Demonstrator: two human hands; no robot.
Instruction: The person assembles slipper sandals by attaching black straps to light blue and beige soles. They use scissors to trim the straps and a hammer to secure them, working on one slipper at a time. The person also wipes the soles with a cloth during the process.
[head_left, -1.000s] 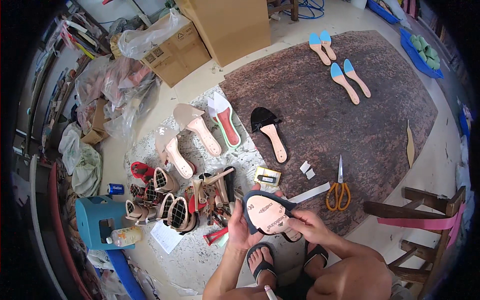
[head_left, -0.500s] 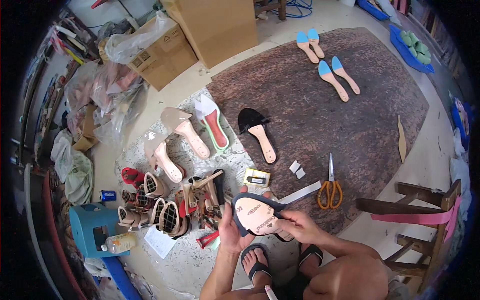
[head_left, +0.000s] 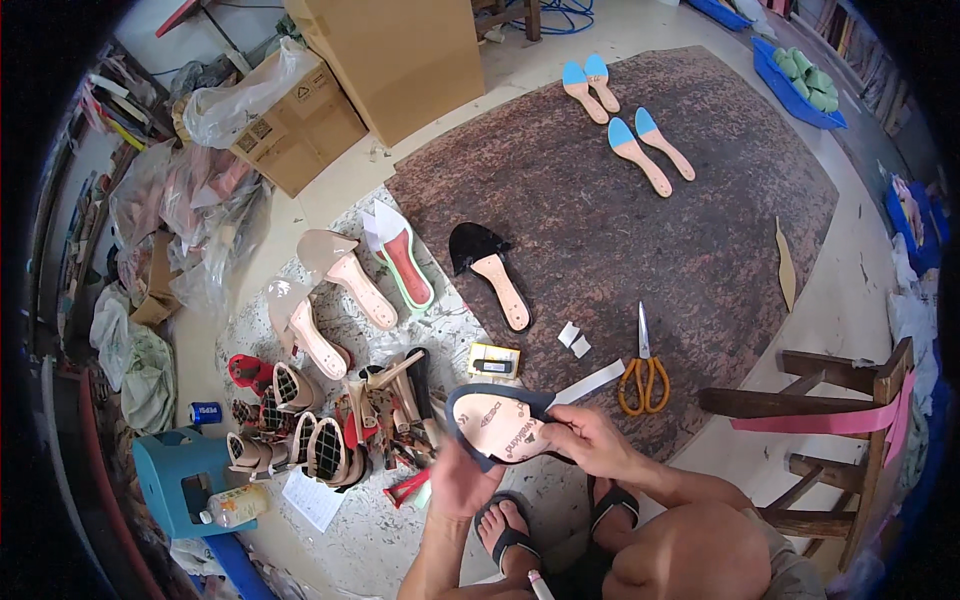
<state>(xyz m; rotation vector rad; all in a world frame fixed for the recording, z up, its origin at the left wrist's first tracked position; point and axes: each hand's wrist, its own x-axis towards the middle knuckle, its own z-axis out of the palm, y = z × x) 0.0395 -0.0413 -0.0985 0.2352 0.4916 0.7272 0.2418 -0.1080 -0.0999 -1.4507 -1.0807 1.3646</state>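
Observation:
My right hand (head_left: 597, 442) grips a shoe piece (head_left: 490, 425) with a pale, printed face and a dark edge, thumb on top of it. My left hand (head_left: 466, 483) is just below its lower left edge; its fingers are partly behind the piece and smeared by motion, so I cannot see whether they touch it. Beyond the hands lie a yellow-and-white box (head_left: 495, 360) with a small dark item on it, a white strip (head_left: 592, 382) and orange-handled scissors (head_left: 643, 372). Farther off lies a black-topped slipper (head_left: 494, 277).
Two slippers with clear uppers (head_left: 345, 277) and a green-edged one (head_left: 405, 258) lie to the left. Heels and shoe parts (head_left: 390, 400) are heaped nearer. Blue-tipped insoles (head_left: 640, 155) lie on the brown mat (head_left: 690, 250). A wooden stool (head_left: 835, 400) stands right, a teal stool (head_left: 170, 470) left.
The shoe piece has turned and tilted in my right hand. My left hand has shifted down from its edge, its fingers now blurred. The whole view has swung slightly.

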